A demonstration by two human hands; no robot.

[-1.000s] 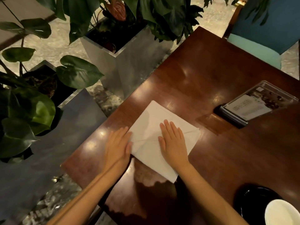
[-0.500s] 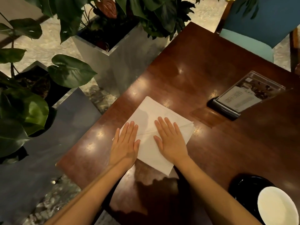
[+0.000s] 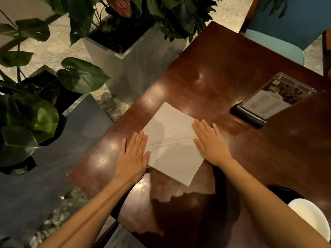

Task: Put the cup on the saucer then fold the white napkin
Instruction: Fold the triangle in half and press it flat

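Head view: the white napkin (image 3: 172, 142) lies flat on the dark wooden table (image 3: 223, 68), folded, with a straight crease line running across its middle between the two hands. The left hand (image 3: 133, 156) lies palm down at the napkin's left edge, fingers straight and close together, thumb slightly apart, its fingertips and thumb side touching the paper. The right hand (image 3: 210, 143) lies palm down on the napkin's right corner, fingers extended and a little fanned. Neither hand pinches anything; both press flat.

At the lower right edge the white cup (image 3: 308, 217) sits on the black saucer (image 3: 281, 192), well apart from the napkin; the cup's inside looks plain white, and I cannot tell whether it holds anything. Farther right on the table a clear menu stand (image 3: 274, 102) in a dark base holds a printed card.

Beside the table, on the floor, a tall metal planter (image 3: 129, 67) holds dark soil and broad green leaves, and a second planter (image 3: 53, 90) at left holds more large-leaved plants. A teal chair (image 3: 279, 43) stands at the table's far side.
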